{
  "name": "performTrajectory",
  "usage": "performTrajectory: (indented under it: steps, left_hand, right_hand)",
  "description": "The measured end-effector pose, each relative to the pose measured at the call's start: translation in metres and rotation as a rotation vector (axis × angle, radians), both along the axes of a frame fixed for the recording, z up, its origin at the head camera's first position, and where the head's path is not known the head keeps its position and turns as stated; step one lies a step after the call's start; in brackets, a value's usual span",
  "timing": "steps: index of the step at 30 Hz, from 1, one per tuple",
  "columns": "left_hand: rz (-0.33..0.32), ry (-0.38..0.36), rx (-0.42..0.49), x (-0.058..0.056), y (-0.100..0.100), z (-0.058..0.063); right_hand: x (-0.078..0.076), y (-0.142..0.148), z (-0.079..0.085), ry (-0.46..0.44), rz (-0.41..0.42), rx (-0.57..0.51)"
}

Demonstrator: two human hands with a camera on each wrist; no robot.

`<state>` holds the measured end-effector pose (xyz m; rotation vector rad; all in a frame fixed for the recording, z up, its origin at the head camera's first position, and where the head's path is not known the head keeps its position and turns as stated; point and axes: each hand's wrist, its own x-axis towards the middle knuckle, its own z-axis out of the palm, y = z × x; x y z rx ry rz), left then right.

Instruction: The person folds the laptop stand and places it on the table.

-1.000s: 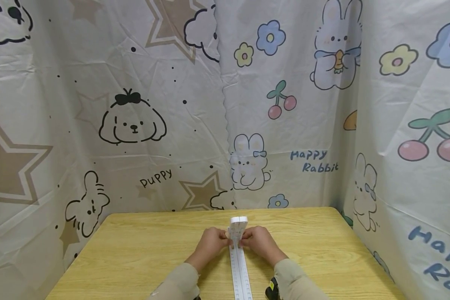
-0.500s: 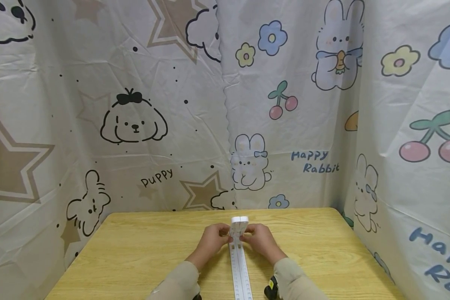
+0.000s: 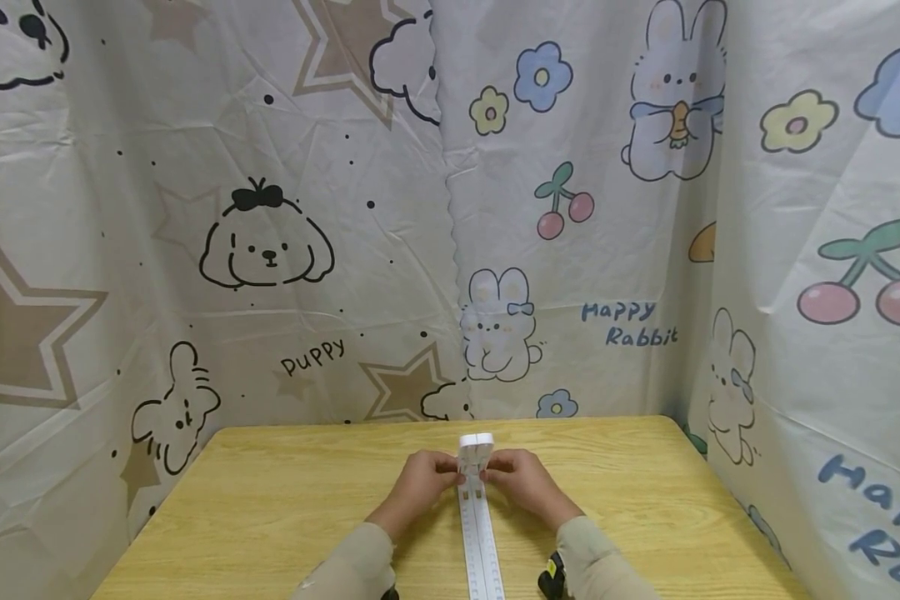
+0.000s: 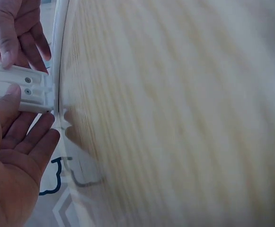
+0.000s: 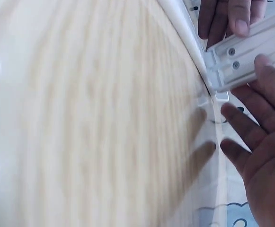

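Observation:
A white folding laptop stand (image 3: 482,542) lies lengthwise on the table, its two notched bars side by side with a seam between them. At its far end a hinged part (image 3: 476,450) stands raised. My left hand (image 3: 423,483) pinches the left edge of that part, and my right hand (image 3: 521,482) pinches the right edge. In the left wrist view, the left thumb (image 4: 12,94) presses on the white plastic near two screws (image 4: 28,86), with fingers behind it. The right wrist view shows the right thumb (image 5: 265,68) on the same face, its lower fingers spread.
The wood-grain table (image 3: 285,508) has its far edge just beyond the hands. A printed curtain (image 3: 390,250) hangs behind it and along both sides. A black wrist device (image 3: 551,575) sits at the right sleeve (image 3: 596,554).
Both thumbs have shifted slightly upward on the raised part. The laptop stand has stayed almost in place.

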<state>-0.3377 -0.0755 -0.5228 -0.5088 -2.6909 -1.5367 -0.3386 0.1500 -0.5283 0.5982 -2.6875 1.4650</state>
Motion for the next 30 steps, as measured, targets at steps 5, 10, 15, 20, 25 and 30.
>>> performTrajectory:
  steps: [5, 10, 15, 20, 25, 30]
  left_hand:
    - [-0.049, -0.025, -0.022, -0.003, -0.004, 0.0]
    - [-0.114, -0.067, -0.053, -0.006, -0.012, -0.001]
    - [-0.179, -0.095, -0.074, -0.005, -0.016, 0.002]
    - [-0.213, -0.13, -0.119, 0.0, -0.018, 0.008]
    - [-0.261, -0.105, -0.201, 0.005, -0.021, 0.011]
    - [-0.315, -0.099, -0.242, 0.009, -0.024, 0.014]
  right_hand:
    - [-0.002, 0.007, 0.003, -0.03, 0.066, 0.036]
    - [-0.004, 0.013, 0.009, -0.07, 0.139, 0.086]
    - [-0.005, 0.018, 0.015, -0.082, 0.194, 0.11]
    - [-0.004, 0.02, 0.017, -0.109, 0.232, 0.12]
    - [0.0, 0.021, 0.019, -0.156, 0.268, 0.103]
    - [0.001, 0.024, 0.018, -0.167, 0.299, 0.134]
